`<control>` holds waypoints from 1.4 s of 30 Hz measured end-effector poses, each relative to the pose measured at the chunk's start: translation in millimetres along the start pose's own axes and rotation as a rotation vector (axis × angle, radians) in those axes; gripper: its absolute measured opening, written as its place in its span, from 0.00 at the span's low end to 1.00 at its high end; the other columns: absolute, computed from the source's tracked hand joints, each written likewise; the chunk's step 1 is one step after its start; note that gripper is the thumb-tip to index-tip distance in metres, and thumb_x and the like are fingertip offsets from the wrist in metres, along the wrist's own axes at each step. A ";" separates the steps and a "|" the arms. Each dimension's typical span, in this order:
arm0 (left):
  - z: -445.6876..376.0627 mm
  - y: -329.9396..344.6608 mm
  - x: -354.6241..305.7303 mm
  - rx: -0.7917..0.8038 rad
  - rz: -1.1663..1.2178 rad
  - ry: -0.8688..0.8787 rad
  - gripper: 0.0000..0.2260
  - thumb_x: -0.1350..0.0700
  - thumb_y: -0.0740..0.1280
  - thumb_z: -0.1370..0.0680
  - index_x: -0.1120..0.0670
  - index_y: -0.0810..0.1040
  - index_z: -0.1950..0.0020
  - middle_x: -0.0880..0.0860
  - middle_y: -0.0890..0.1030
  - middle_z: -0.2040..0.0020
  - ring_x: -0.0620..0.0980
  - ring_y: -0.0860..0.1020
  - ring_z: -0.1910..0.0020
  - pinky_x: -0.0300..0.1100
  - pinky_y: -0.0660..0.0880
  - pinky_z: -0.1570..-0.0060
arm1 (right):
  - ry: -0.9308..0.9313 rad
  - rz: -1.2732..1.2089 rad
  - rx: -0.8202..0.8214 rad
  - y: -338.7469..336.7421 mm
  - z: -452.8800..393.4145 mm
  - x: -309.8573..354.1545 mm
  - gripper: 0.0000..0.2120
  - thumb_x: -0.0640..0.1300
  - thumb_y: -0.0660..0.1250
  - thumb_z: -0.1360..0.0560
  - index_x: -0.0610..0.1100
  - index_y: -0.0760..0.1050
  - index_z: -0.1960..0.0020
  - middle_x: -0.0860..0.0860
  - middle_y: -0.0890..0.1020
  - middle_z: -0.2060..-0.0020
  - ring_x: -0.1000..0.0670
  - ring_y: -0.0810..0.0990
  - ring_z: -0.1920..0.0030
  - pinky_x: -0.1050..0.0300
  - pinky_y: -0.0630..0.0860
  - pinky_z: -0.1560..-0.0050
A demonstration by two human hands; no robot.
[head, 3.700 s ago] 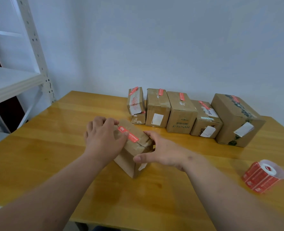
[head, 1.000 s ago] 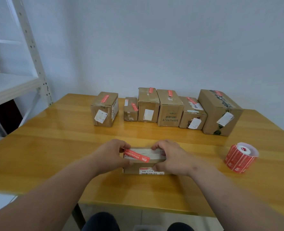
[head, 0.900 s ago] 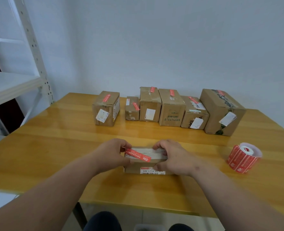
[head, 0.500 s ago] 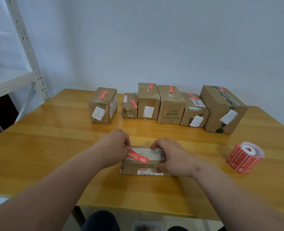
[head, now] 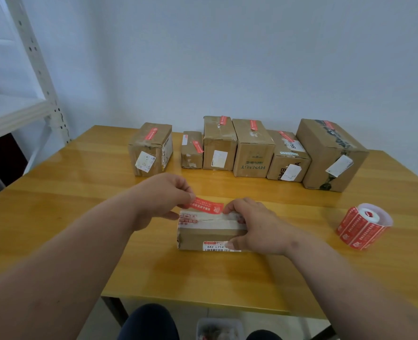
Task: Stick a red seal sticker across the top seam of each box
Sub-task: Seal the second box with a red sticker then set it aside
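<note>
A: Where is the red seal sticker (head: pixel 206 207)?

B: Over the far top edge of the flat cardboard box (head: pixel 209 231) at the desk's (head: pixel 80 217) near middle. Left hand (head: pixel 162 200) pinches its left end; right hand (head: pixel 253 225) touches its right end, thumb braced on the box front.

A: Handling?

B: Judged thin, limp, tacky: hold by the ends only, keep it taut. Box looks light.

A: Legible text?

B: "642 L714" on the box's front label (head: pixel 216 246). Behind it, "HYNAUT" inverted on the row box (head: pixel 252 149). Sticker print is unreadable.

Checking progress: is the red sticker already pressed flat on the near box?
No: the left hand holds the sticker raised above the box.
</note>
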State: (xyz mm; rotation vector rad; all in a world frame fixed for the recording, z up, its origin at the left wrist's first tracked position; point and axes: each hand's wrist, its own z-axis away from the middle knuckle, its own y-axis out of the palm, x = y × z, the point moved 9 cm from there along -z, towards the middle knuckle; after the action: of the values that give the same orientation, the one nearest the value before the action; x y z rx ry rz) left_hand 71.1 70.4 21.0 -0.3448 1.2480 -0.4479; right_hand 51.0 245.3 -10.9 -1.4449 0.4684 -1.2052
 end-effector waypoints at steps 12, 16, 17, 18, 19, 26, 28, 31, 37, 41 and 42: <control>-5.4 9.4 2.6 -0.062 0.118 -0.041 0.03 0.58 0.68 0.22 0.57 0.78 0.54 0.57 0.82 0.51 0.54 0.78 0.48 0.52 0.75 0.40 | 0.060 -0.359 -0.177 -25.0 4.6 8.0 0.21 0.67 0.60 0.25 0.51 0.78 0.59 0.55 0.79 0.48 0.52 0.76 0.48 0.45 0.73 0.41; -7.0 11.3 -1.7 -0.060 0.090 -0.033 0.05 0.59 0.68 0.22 0.60 0.79 0.50 0.58 0.82 0.49 0.56 0.78 0.45 0.52 0.75 0.40 | 0.093 -0.439 -0.216 -24.9 4.5 2.1 0.13 0.53 0.67 0.23 0.51 0.74 0.66 0.56 0.80 0.45 0.51 0.78 0.50 0.48 0.76 0.45; -7.4 12.2 -2.1 -0.057 0.080 -0.036 0.06 0.58 0.68 0.22 0.61 0.79 0.49 0.58 0.82 0.49 0.56 0.78 0.45 0.52 0.75 0.39 | 0.094 -0.464 -0.221 -26.5 6.3 2.9 0.13 0.50 0.66 0.23 0.50 0.74 0.66 0.56 0.81 0.45 0.51 0.79 0.53 0.51 0.76 0.48; -8.0 13.3 -2.0 -0.054 0.068 -0.039 0.07 0.58 0.68 0.23 0.60 0.79 0.49 0.58 0.82 0.49 0.56 0.78 0.45 0.53 0.75 0.39 | 0.095 -0.475 -0.227 -28.5 8.2 3.6 0.13 0.48 0.66 0.23 0.49 0.74 0.66 0.56 0.81 0.46 0.51 0.80 0.53 0.53 0.75 0.51; -8.8 14.5 -2.4 -0.051 0.054 -0.041 0.06 0.57 0.69 0.23 0.59 0.79 0.50 0.57 0.82 0.50 0.55 0.77 0.45 0.52 0.75 0.40 | 0.100 -0.472 -0.231 -29.0 8.0 2.0 0.14 0.47 0.66 0.23 0.48 0.73 0.67 0.56 0.82 0.47 0.51 0.80 0.53 0.54 0.75 0.52; -15.4 20.5 -5.2 -0.107 -0.179 0.033 0.07 0.56 0.67 0.22 0.61 0.79 0.50 0.57 0.81 0.53 0.49 0.76 0.57 0.39 0.72 0.62 | 0.150 -0.271 -0.237 -23.6 1.1 -7.2 0.12 0.50 0.61 0.22 0.48 0.77 0.62 0.53 0.80 0.51 0.50 0.76 0.49 0.42 0.69 0.37; -17.2 22.1 -7.3 -0.122 -0.271 0.065 0.06 0.56 0.67 0.22 0.59 0.79 0.53 0.56 0.81 0.56 0.48 0.76 0.60 0.40 0.75 0.62 | 0.151 -0.182 -0.259 -24.3 0.9 -7.2 0.13 0.49 0.58 0.21 0.46 0.78 0.57 0.52 0.78 0.51 0.51 0.74 0.48 0.46 0.66 0.36; -19.0 24.9 -12.7 -0.135 -0.402 0.113 0.07 0.55 0.66 0.22 0.58 0.80 0.54 0.54 0.81 0.57 0.49 0.78 0.59 0.43 0.78 0.57 | 0.148 -0.079 -0.270 -21.4 -0.7 -7.7 0.13 0.49 0.58 0.21 0.47 0.79 0.56 0.52 0.76 0.52 0.51 0.72 0.48 0.50 0.61 0.39; -23.0 30.8 -14.3 -0.148 -0.626 0.148 0.07 0.53 0.63 0.21 0.55 0.79 0.51 0.53 0.74 0.44 0.52 0.74 0.46 0.46 0.75 0.46 | 0.153 0.019 -0.283 -20.0 0.4 -5.8 0.11 0.51 0.59 0.22 0.48 0.76 0.57 0.53 0.75 0.52 0.51 0.71 0.47 0.50 0.57 0.34; -23.9 35.7 -11.2 -0.121 -0.641 0.138 0.06 0.51 0.64 0.21 0.52 0.77 0.51 0.52 0.74 0.46 0.51 0.75 0.49 0.42 0.74 0.52 | 0.131 0.046 -0.288 -18.6 0.2 -2.7 0.11 0.51 0.59 0.22 0.50 0.72 0.61 0.53 0.74 0.53 0.51 0.72 0.49 0.49 0.57 0.34; -24.2 36.3 -10.1 -0.116 -0.635 0.131 0.06 0.51 0.64 0.21 0.52 0.77 0.51 0.52 0.74 0.46 0.50 0.75 0.49 0.42 0.75 0.53 | 0.127 0.045 -0.290 -18.6 0.1 -2.4 0.11 0.51 0.58 0.22 0.50 0.71 0.61 0.53 0.74 0.54 0.52 0.73 0.50 0.50 0.57 0.33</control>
State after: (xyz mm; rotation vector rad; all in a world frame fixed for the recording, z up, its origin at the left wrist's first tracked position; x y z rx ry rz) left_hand 50.4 106.7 4.8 -0.8295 1.2797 -0.9528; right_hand 43.9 252.5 4.8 -1.5978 0.7854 -1.2342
